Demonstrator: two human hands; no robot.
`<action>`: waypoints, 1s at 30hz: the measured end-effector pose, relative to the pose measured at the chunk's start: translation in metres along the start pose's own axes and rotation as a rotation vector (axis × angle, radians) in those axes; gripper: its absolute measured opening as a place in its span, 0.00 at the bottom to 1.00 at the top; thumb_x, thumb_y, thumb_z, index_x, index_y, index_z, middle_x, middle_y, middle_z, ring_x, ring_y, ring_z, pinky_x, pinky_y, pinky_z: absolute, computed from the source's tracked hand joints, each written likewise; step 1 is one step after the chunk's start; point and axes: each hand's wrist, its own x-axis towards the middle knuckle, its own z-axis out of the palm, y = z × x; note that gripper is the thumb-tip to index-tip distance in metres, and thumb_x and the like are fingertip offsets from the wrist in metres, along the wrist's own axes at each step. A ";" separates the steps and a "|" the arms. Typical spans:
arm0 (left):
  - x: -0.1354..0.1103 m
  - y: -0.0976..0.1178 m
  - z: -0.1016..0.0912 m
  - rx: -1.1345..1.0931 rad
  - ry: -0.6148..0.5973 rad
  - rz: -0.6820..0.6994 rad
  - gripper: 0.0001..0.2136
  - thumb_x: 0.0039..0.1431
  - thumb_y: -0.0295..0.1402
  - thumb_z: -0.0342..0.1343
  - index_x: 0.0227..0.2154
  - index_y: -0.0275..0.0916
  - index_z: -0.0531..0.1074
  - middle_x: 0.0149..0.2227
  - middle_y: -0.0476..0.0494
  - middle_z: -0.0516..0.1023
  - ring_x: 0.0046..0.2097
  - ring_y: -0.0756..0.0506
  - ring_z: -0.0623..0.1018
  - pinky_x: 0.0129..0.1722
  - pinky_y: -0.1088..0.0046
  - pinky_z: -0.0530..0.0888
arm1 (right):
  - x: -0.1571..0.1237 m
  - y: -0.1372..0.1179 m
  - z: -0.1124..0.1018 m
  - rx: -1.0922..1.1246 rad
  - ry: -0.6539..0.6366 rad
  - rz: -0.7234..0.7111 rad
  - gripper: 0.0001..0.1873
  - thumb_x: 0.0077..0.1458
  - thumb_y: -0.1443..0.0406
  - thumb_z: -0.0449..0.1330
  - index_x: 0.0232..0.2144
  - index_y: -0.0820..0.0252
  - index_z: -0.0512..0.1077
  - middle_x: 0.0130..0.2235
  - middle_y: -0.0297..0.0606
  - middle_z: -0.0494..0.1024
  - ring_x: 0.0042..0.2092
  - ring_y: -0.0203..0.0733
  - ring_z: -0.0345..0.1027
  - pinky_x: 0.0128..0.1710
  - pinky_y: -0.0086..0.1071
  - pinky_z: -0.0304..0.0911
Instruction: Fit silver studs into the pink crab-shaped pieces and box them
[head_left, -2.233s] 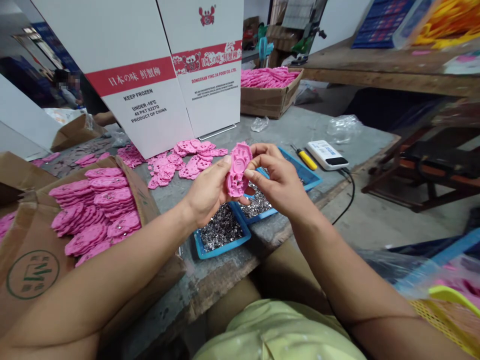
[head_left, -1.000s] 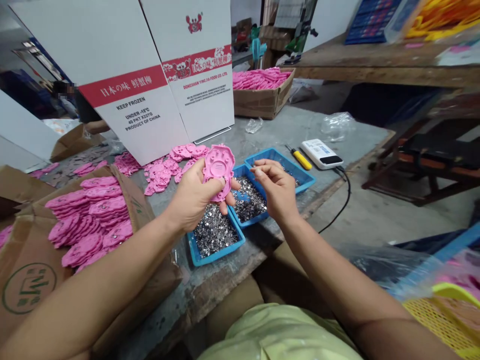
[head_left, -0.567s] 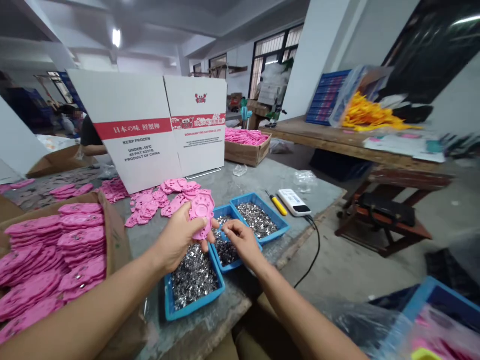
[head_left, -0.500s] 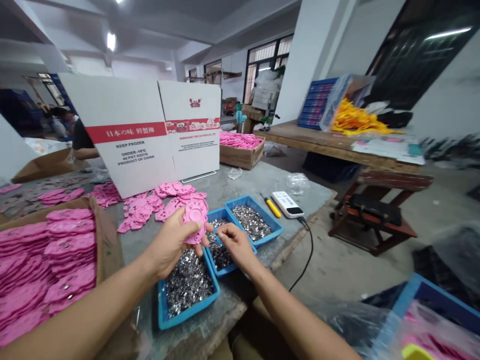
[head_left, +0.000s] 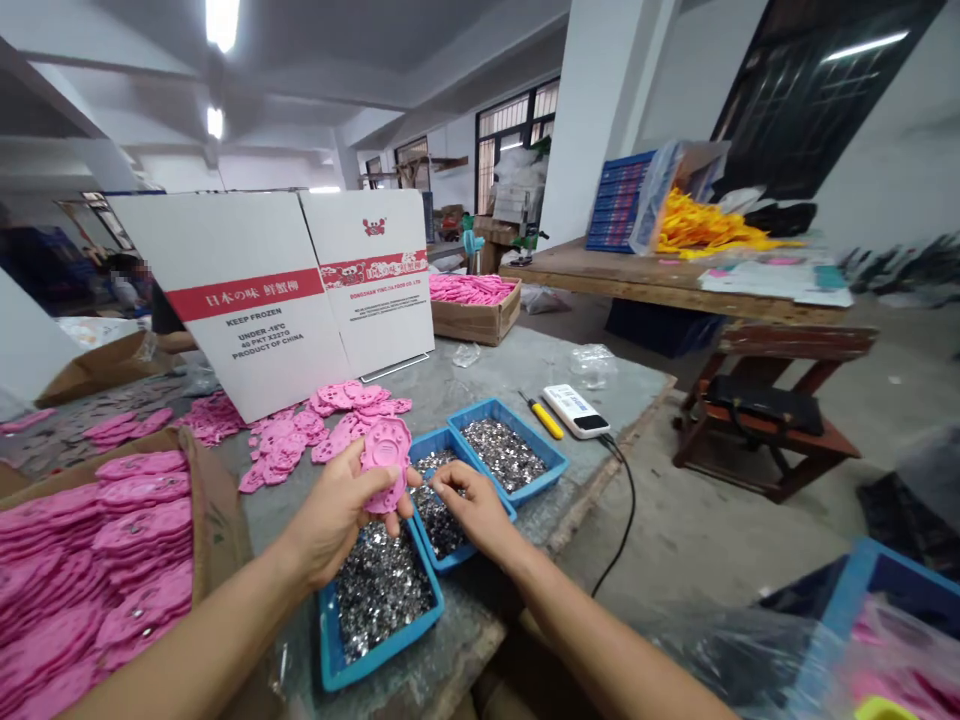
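My left hand (head_left: pixel 334 520) grips a pink crab-shaped plastic piece (head_left: pixel 386 457) above the blue trays. My right hand (head_left: pixel 469 505) reaches into the middle blue tray (head_left: pixel 436 560) of small silver metal parts, with its fingers pinched together among them; what they hold is too small to make out. A nearer blue tray (head_left: pixel 330 665) and a farther blue tray (head_left: pixel 551 462) also hold silver parts.
A cardboard box of stacked pink pieces (head_left: pixel 112 540) stands at my left. Loose pink pieces (head_left: pixel 300 425) lie before a white carton (head_left: pixel 262 300). A yellow screwdriver (head_left: pixel 546 417) and a white device with a cable (head_left: pixel 577 410) lie near the table's edge. Another person sits at the far left.
My right hand left the pink piece and dropped into the middle tray. The left hand kept the piece and lowered it. My view lifted toward the room.
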 end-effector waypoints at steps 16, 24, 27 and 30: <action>0.001 -0.007 0.002 -0.095 -0.072 0.001 0.18 0.50 0.31 0.65 0.41 0.37 0.65 0.34 0.38 0.83 0.25 0.48 0.79 0.18 0.75 0.72 | -0.010 0.001 -0.007 -0.002 -0.036 0.072 0.13 0.55 0.54 0.62 0.28 0.55 0.76 0.36 0.42 0.82 0.39 0.48 0.74 0.43 0.41 0.68; 0.005 -0.009 0.000 -0.103 -0.014 0.025 0.17 0.51 0.31 0.62 0.43 0.37 0.64 0.34 0.40 0.82 0.25 0.49 0.79 0.18 0.75 0.73 | 0.012 -0.023 -0.010 -0.740 -0.522 0.123 0.13 0.56 0.70 0.60 0.43 0.60 0.80 0.48 0.47 0.82 0.52 0.50 0.76 0.52 0.37 0.65; 0.005 -0.009 0.000 -0.113 -0.004 0.024 0.17 0.51 0.32 0.62 0.41 0.37 0.64 0.35 0.39 0.82 0.25 0.49 0.79 0.18 0.75 0.73 | 0.019 -0.035 -0.005 -1.013 -0.724 0.137 0.16 0.59 0.73 0.57 0.47 0.65 0.80 0.51 0.53 0.82 0.56 0.54 0.76 0.52 0.36 0.64; 0.004 -0.009 0.000 -0.114 -0.020 0.009 0.17 0.51 0.31 0.62 0.42 0.36 0.64 0.35 0.39 0.82 0.25 0.50 0.79 0.18 0.76 0.73 | 0.019 -0.035 0.001 -1.092 -0.796 0.173 0.16 0.61 0.73 0.56 0.45 0.65 0.81 0.51 0.53 0.84 0.54 0.54 0.79 0.48 0.35 0.65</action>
